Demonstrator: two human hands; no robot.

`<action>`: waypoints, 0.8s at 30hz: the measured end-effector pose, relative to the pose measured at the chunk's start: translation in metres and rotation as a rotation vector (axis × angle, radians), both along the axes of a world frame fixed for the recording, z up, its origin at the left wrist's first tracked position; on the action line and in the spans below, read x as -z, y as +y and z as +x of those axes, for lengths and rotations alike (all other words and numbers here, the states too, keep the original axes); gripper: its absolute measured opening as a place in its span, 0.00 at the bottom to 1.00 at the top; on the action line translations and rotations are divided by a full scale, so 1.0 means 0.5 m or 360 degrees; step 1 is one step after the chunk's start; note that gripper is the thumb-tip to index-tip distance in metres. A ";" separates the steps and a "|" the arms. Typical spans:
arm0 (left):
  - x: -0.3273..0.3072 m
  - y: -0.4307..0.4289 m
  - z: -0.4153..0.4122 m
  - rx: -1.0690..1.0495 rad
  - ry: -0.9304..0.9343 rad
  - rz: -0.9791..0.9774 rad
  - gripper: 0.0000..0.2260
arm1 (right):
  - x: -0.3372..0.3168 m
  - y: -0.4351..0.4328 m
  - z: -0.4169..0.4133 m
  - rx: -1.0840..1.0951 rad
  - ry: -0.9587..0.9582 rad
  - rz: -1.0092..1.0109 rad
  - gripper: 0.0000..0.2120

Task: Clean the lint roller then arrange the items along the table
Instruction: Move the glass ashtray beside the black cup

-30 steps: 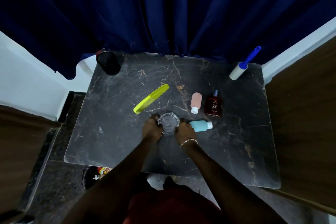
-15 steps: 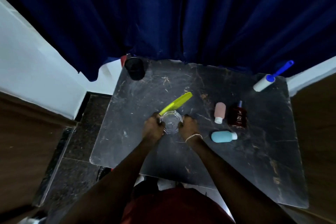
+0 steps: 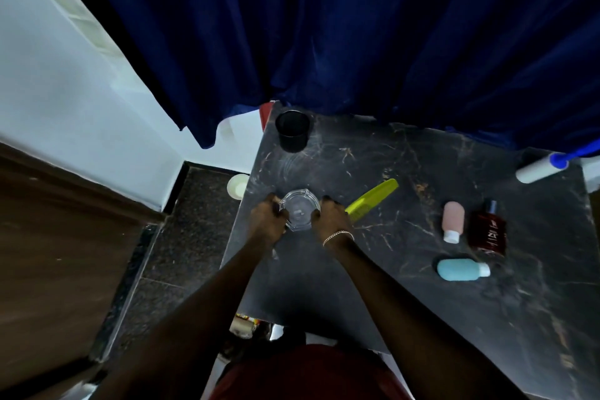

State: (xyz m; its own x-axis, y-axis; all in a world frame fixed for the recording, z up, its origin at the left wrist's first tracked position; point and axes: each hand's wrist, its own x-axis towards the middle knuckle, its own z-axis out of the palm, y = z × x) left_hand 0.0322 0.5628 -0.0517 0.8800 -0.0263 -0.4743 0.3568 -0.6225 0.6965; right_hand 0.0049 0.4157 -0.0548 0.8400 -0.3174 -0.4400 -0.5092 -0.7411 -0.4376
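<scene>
A clear glass dish (image 3: 299, 208) sits near the left edge of the dark marble table (image 3: 406, 295). My left hand (image 3: 268, 221) grips its left side and my right hand (image 3: 329, 217) grips its right side. A yellow-green comb (image 3: 373, 197) lies just right of my right hand. The white lint roller (image 3: 540, 168) with a blue handle lies at the far right corner. A pink bottle (image 3: 453, 221), a dark red bottle (image 3: 488, 230) and a light blue bottle (image 3: 461, 269) lie at the right.
A black cup (image 3: 293, 130) stands at the table's far left corner. A dark blue curtain (image 3: 357, 26) hangs behind the table. A white round object (image 3: 238, 186) lies on the floor left of the table, beside a white wall (image 3: 65, 91).
Both hands have carried the glass dish leftward across the table, from beside the light blue bottle to left of the comb. My view has swung left.
</scene>
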 end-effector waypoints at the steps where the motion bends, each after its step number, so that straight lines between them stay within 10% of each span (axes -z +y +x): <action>1: 0.003 0.012 0.011 -0.0002 0.0009 -0.0020 0.10 | 0.003 0.013 0.011 -0.0013 0.0006 -0.0017 0.13; 24: 0.039 0.086 0.206 0.0116 0.0064 0.0117 0.09 | 0.039 0.098 0.200 0.0101 0.0069 -0.0040 0.15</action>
State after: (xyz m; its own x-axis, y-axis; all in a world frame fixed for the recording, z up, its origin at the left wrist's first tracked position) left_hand 0.1352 0.6058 -0.0714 0.8573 -0.0534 -0.5121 0.3355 -0.6965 0.6343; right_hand 0.1048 0.4649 -0.0745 0.7981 -0.3810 -0.4667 -0.5737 -0.7172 -0.3956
